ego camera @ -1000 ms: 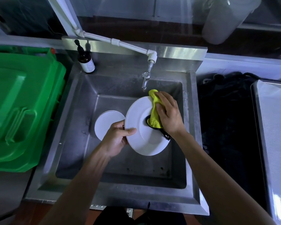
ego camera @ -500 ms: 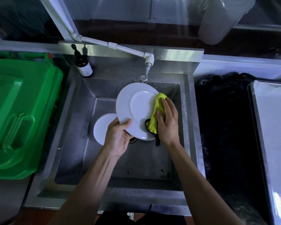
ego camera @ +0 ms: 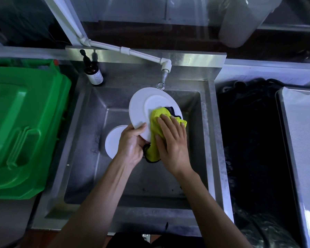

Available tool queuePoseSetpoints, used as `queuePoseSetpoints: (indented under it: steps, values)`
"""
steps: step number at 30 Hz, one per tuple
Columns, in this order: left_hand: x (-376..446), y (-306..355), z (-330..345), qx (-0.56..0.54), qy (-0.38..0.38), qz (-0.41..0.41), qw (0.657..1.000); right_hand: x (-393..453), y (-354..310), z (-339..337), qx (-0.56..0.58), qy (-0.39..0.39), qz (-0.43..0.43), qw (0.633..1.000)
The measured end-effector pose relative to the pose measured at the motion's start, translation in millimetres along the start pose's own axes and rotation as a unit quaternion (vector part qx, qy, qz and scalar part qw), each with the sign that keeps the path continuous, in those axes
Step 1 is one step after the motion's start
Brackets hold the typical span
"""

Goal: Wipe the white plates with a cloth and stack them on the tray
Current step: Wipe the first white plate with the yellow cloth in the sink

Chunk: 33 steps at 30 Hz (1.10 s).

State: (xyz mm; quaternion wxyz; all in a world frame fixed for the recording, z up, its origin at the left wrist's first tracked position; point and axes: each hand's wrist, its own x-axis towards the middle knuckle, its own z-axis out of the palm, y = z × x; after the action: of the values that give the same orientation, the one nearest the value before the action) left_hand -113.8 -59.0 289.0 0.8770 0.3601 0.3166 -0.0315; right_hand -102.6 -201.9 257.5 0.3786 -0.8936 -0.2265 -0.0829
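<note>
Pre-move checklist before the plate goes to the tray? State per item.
1. Left hand has a grip on the held plate at its lower rim, thumb on the face: ok.
2. Yellow cloth lies flat on the plate's face under the right hand, fingers straight: ok.
3. Plate wiped clean all over: cannot tell; the cloth covers the lower right part.
4. Plate is clear of the tap: not ok, its top rim sits right under the spout.
5. Metal tray at the right has bare surface in view: ok.
6. Second plate waits in the sink: ok.
</note>
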Motion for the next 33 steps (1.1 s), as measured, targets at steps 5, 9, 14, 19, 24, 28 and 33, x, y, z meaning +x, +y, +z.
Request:
queuePoseSetpoints:
  steps: [5, 9, 14, 19, 24, 28, 33]
  values:
    - [-3, -8, -5, -0.007, -0.007, -0.007, 1.000, -19, 17, 1, -0.021, -0.011, -0.006, 1.000]
    - [-3, -14, -14, -0.037, -0.008, -0.003, 0.999, -27, 31, -2, 0.030, 0.007, 0.073, 0.997]
    - [-5, -15, -25, -0.039, -0.027, -0.010, 0.999, -19, 43, -10, 0.121, -0.014, 0.186, 0.975]
    - [-10, -13, -38, -0.007, -0.070, -0.030, 0.997, 8, 53, -26, 0.147, 0.009, 0.246, 0.958]
    - [-14, -13, -46, 0.036, -0.112, -0.043, 0.992, 32, 59, -40, 0.113, -0.010, 0.211, 0.971]
    - [-17, -16, -45, 0.066, -0.105, -0.048, 0.991, 40, 53, -41, 0.070, -0.033, 0.170, 0.982]
    - [-17, -19, -45, 0.111, -0.104, -0.047, 0.987, 43, 37, -31, -0.011, -0.064, 0.094, 0.993]
